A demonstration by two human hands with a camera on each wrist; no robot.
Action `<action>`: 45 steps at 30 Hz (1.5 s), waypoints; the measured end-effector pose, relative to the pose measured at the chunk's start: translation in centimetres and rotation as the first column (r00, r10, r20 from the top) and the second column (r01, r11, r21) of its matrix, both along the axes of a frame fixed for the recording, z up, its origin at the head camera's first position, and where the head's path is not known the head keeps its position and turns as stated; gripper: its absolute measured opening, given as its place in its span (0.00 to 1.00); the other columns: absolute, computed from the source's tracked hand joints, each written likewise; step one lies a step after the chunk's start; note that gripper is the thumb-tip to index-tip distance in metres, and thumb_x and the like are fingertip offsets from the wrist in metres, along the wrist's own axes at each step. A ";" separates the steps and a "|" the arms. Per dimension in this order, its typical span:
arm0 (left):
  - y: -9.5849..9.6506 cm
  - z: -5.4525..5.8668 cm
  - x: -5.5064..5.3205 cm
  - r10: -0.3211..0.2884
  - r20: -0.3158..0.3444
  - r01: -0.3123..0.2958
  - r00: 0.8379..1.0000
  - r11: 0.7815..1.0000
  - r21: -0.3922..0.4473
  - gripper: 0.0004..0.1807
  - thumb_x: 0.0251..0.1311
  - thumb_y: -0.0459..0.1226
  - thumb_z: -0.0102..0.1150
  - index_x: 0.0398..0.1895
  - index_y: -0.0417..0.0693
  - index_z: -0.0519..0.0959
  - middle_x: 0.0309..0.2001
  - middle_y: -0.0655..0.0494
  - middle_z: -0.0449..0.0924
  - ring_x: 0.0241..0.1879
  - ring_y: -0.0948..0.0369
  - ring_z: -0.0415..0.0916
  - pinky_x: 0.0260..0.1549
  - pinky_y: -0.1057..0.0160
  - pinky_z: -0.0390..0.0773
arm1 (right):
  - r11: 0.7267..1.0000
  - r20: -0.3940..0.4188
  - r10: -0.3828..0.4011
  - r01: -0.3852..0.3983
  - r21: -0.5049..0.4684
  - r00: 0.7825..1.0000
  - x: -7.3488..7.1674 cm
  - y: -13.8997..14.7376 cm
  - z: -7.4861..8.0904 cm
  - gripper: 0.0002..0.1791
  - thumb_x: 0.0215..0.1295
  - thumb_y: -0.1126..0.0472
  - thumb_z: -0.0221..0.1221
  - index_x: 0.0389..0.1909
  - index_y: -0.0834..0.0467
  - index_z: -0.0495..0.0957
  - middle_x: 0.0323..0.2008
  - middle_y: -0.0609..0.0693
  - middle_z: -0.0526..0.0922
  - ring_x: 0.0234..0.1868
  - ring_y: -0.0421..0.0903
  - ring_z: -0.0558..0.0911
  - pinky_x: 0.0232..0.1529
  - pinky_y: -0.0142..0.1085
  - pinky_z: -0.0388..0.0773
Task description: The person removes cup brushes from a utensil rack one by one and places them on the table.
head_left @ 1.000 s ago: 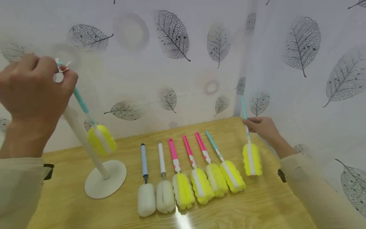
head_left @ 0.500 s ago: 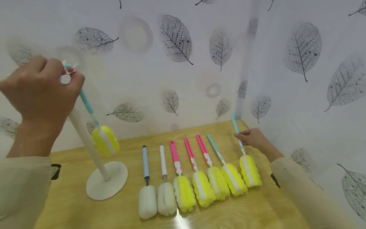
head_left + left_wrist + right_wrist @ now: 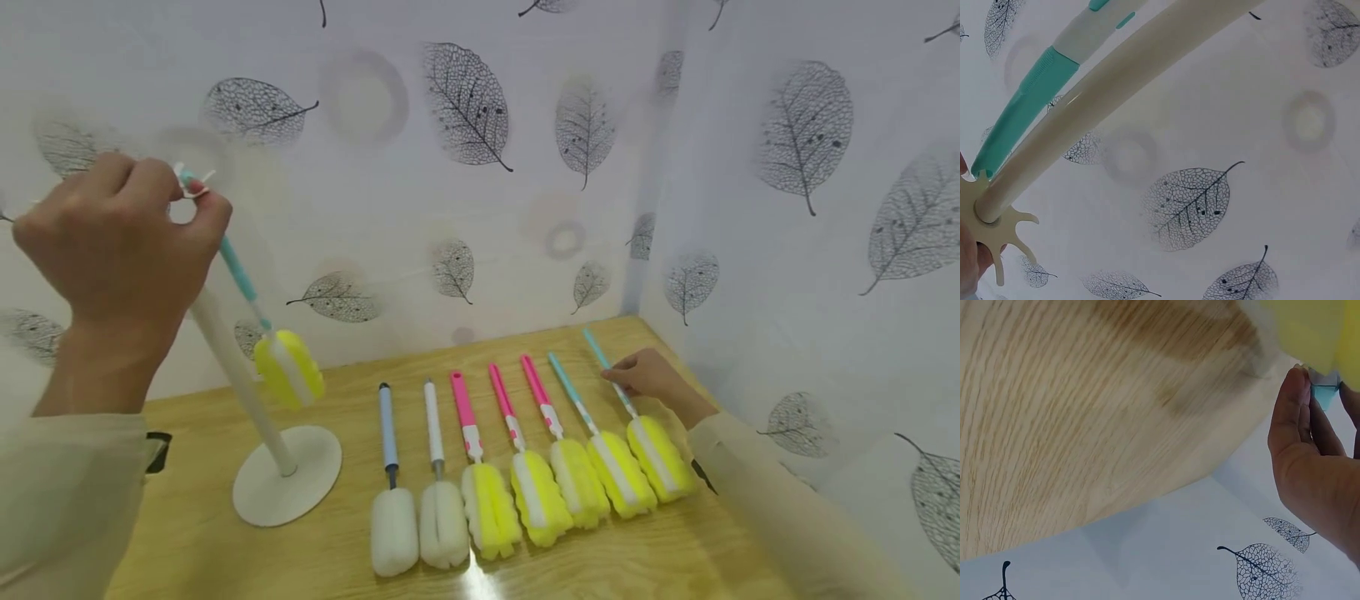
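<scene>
My left hand (image 3: 123, 237) grips the top of a cream stand (image 3: 243, 379), its fingers curled around the hooked head (image 3: 988, 228). From a hook there hangs a teal-handled sponge bottle brush (image 3: 288, 368), its yellow and white sponge dangling above the table. The palm side of that hand is mostly hidden in the head view. On the right, my right hand (image 3: 651, 377) pinches the handle of another teal bottle brush (image 3: 660, 458), which lies at the right end of a row, sponge toward me. Beside it lies a second teal bottle brush (image 3: 621, 473).
Further left in the row are pink-handled brushes (image 3: 462, 400), a white-handled brush (image 3: 444, 523) and a blue-handled brush (image 3: 394, 532). The stand's round base (image 3: 258, 492) sits on the wooden table (image 3: 300, 567). A leaf-print curtain (image 3: 517, 225) closes off the back and right.
My right hand has lowered its teal brush and moved it left, laying it beside the row. My left hand stays at the stand's top; the view has shifted slightly.
</scene>
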State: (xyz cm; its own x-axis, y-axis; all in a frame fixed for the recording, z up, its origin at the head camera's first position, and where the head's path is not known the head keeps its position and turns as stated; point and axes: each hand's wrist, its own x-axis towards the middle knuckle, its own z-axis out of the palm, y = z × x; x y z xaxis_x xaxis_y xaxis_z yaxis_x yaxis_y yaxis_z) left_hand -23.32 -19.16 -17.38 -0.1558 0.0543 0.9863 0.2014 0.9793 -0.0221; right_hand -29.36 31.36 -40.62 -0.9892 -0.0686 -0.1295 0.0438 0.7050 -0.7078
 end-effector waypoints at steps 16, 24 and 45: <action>0.0 0.0 0.0 0.015 -0.001 -0.015 1.000 1.000 -0.011 0.21 0.61 0.43 0.47 0.22 0.31 0.76 0.21 0.37 0.75 0.14 0.41 0.64 0.16 0.55 0.45 | 0.993 -0.008 0.099 -0.099 -0.066 0.995 0.2 0.2 -0.6 0.26 0.61 0.56 0.63 0.46 0.77 0.77 0.33 0.63 0.84 0.31 0.50 0.83 0.34 0.42 0.80; 0.0 -0.2 -0.1 0.000 -0.020 0.000 1.000 1.000 0.011 0.20 0.60 0.43 0.48 0.22 0.32 0.77 0.21 0.38 0.74 0.14 0.41 0.63 0.16 0.55 0.43 | 0.996 0.032 0.044 -0.041 -0.085 0.999 0.5 0.2 -0.6 0.22 0.64 0.65 0.58 0.50 0.82 0.71 0.44 0.71 0.80 0.40 0.58 0.84 0.41 0.45 0.80; -0.6 -0.2 -0.6 -0.062 -0.023 0.061 0.998 0.998 -0.027 0.22 0.60 0.43 0.49 0.21 0.31 0.77 0.18 0.36 0.73 0.14 0.41 0.64 0.15 0.53 0.46 | 0.975 -0.197 0.068 -0.106 -0.193 0.978 2.8 -7.7 4.9 0.19 0.70 0.52 0.54 0.48 0.64 0.80 0.37 0.53 0.84 0.39 0.48 0.84 0.42 0.39 0.79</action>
State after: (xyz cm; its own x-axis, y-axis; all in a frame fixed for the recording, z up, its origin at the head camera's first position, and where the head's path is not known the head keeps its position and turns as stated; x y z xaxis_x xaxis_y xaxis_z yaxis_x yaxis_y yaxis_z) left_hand -23.90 -19.80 -17.61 -0.1277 0.0891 0.9878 0.2603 0.9641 -0.0533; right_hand -26.58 23.65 -35.68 -0.9834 -0.1611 0.0831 -0.1586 0.5426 -0.8249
